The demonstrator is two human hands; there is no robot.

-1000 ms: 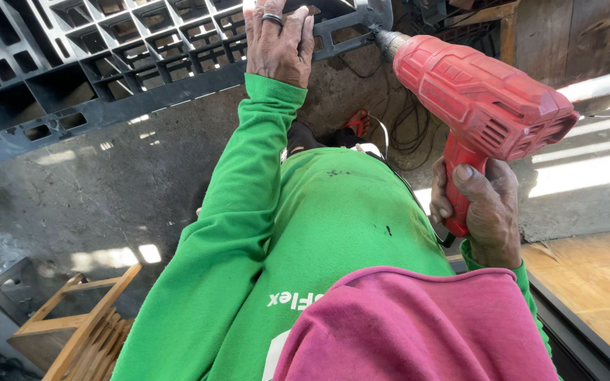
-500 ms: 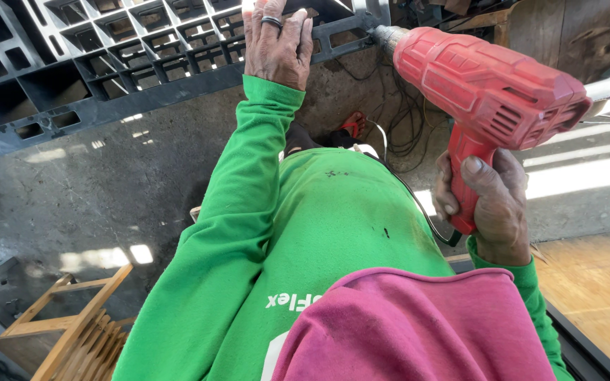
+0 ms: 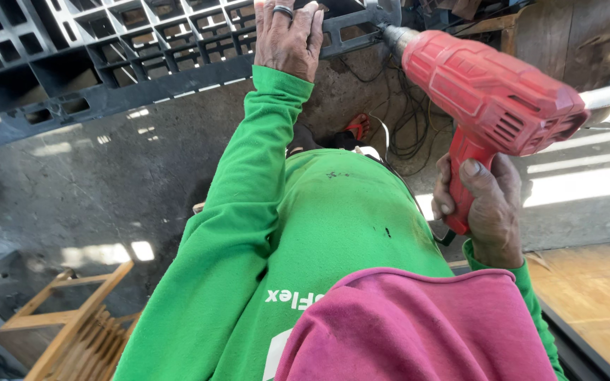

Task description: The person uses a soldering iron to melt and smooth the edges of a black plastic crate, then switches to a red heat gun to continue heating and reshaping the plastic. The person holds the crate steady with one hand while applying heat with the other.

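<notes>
Head view, nearest item first: one magenta cloth point(image 3: 418, 324) lies at the bottom of frame over a green long-sleeved shirt point(image 3: 333, 233). One right hand point(image 3: 481, 204) is closed around the handle of one red power drill point(image 3: 488, 95); its grip is a full wrap, with the thumb up the handle's front. The drill body sits directly above that grip and its nose points up and left, away from it. One left hand point(image 3: 289, 35), wearing a single dark ring, is laid palm-down with fingers curled over the edge bar of one dark plastic pallet point(image 3: 107, 56); that grip is a closed hold on the bar. The drill tip meets the pallet's corner just right of the left hand's grip. The pallet's open grid cells show nothing inside them. Below and left of the left hand, well apart, one wooden frame point(image 3: 72, 310) stands on the grey concrete floor point(image 3: 107, 183). Beyond the shirt, between the two hands, a tangle of dark cables point(image 3: 404, 120) lies on the floor, number not countable. Under the right hand lies a wooden board point(image 3: 594, 289).
</notes>
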